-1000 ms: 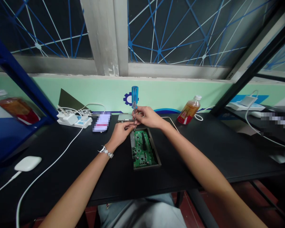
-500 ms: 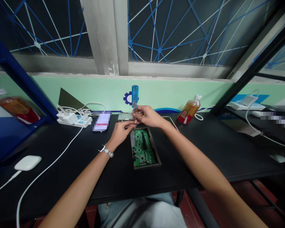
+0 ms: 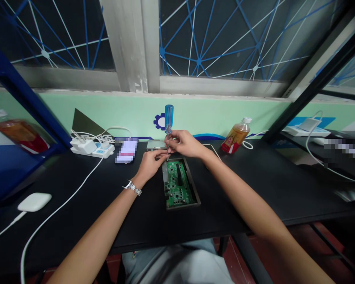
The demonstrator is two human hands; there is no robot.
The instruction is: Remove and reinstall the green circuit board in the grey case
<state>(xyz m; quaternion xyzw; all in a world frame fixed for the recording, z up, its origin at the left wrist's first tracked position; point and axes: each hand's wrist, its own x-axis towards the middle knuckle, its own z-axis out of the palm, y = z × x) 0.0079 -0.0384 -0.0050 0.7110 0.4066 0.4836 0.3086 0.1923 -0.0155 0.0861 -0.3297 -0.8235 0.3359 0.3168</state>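
Two bare hands work over one black table, with one screwdriver (image 3: 169, 114) between them, standing upright, its blue handle topmost. The right hand (image 3: 185, 144) has thumb and fingers clamped on its shaft, just below the handle. Thumb and fingertips of the left hand (image 3: 150, 162) seem pinched together on the shaft lower down, though the spot is too small to be sure. The shaft comes down at the far left corner of one metal casing (image 3: 197, 194), which holds one green circuit board (image 3: 175, 187). One silvery metal piece (image 3: 156, 144) lies just beyond the left fingers. I count two bottles, one on the table to the right (image 3: 236, 136) and one at far left (image 3: 20, 132), and two white power strips, one left (image 3: 105, 152), one right (image 3: 307, 131).
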